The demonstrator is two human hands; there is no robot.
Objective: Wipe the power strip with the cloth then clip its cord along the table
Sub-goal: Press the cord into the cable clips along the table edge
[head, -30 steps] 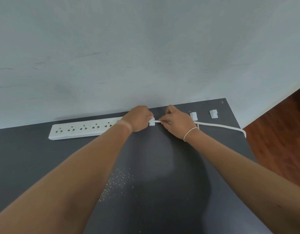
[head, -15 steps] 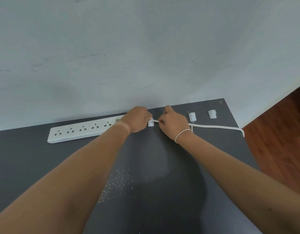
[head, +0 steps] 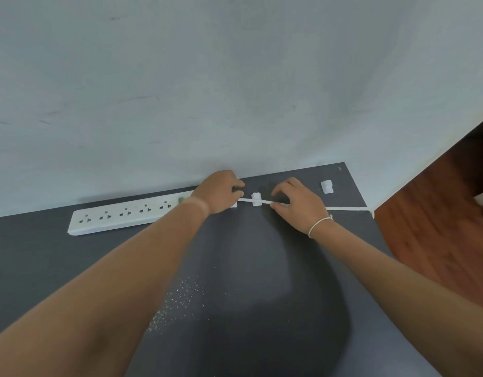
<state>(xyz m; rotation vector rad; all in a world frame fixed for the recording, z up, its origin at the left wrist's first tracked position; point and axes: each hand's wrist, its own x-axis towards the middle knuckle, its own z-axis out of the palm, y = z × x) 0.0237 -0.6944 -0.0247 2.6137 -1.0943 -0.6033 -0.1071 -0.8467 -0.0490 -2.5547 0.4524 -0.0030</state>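
A long white power strip [head: 120, 217] lies along the wall on the dark grey table [head: 248, 268]. Its flat white cord [head: 346, 208] runs right toward the table's right edge. My left hand [head: 220, 191] covers the strip's right end and pinches the cord there. My right hand [head: 297, 206] pinches the cord just right of a small white clip [head: 256, 203]; the cord passes across this clip between my hands. Another white clip [head: 326, 186] sits free farther right. A third clip seen earlier is hidden behind my right hand. No cloth is in view.
A pale wall [head: 234, 91] stands right behind the table. Fine white specks [head: 177, 303] are scattered on the tabletop near my left forearm. A reddish wooden floor [head: 438, 240] shows past the table's right edge.
My right hand has slid right along the cord, uncovering the clip between my hands and covering the middle clip. The cord is now drawn straight across that clip. My view has shifted slightly.
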